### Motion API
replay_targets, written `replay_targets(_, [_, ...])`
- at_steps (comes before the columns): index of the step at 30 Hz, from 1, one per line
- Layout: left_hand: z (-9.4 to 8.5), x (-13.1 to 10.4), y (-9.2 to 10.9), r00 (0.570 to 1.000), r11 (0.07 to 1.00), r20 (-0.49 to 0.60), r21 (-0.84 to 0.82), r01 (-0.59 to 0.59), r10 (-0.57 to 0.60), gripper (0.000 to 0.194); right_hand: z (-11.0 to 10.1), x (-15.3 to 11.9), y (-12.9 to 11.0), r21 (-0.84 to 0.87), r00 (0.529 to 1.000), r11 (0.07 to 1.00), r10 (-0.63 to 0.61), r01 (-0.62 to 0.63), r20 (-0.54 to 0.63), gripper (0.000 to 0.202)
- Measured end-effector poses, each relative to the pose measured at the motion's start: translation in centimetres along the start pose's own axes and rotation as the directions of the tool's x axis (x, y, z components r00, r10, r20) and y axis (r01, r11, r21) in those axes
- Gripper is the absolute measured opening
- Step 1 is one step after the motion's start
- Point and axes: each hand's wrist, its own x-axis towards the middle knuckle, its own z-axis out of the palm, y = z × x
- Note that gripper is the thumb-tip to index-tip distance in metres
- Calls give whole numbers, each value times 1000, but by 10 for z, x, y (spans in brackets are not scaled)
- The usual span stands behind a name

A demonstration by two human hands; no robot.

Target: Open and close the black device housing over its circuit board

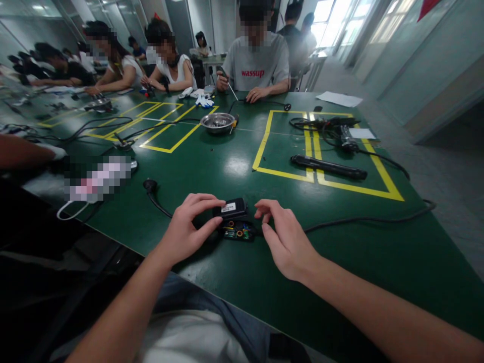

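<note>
My left hand (pixel 189 224) has its thumb and fingers closed on the left end of a black plastic cover (pixel 239 208) with a white label. Just below the cover lies an opened black casing with a circuit board (pixel 239 232), where copper coils and small parts show. My right hand (pixel 285 241) is just right of both pieces, its fingers curved and apart with nothing between them. A black power cord (pixel 363 220) runs off to the right from behind that hand. Left of my left hand, a black plug (pixel 150 186) on a cable rests on the table.
On the green table (pixel 212 171), yellow tape marks off areas. A metal bowl (pixel 218 123) of small parts stands ahead. To the right lie a long black tube-like piece (pixel 328 167) and a cabled tool (pixel 346 136). Across the table, a person (pixel 255 65) holds a screwdriver.
</note>
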Motion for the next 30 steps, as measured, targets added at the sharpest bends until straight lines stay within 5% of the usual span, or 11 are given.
replay_targets(5, [0, -2, 9, 974, 991, 185, -66, -119, 129, 23, 2, 0, 0, -25, 999, 999, -27, 28, 23, 30])
replay_targets(15, [-2, 1, 7, 970, 992, 213, -65, -107, 119, 23, 10, 2, 2, -106, 997, 993, -52, 58, 54, 13])
replay_targets(30, [1, -2, 8, 991, 999, 134, -48, -10, 16, 30, 7, 1, -1, -106, 999, 994, -2, 6, 32, 17])
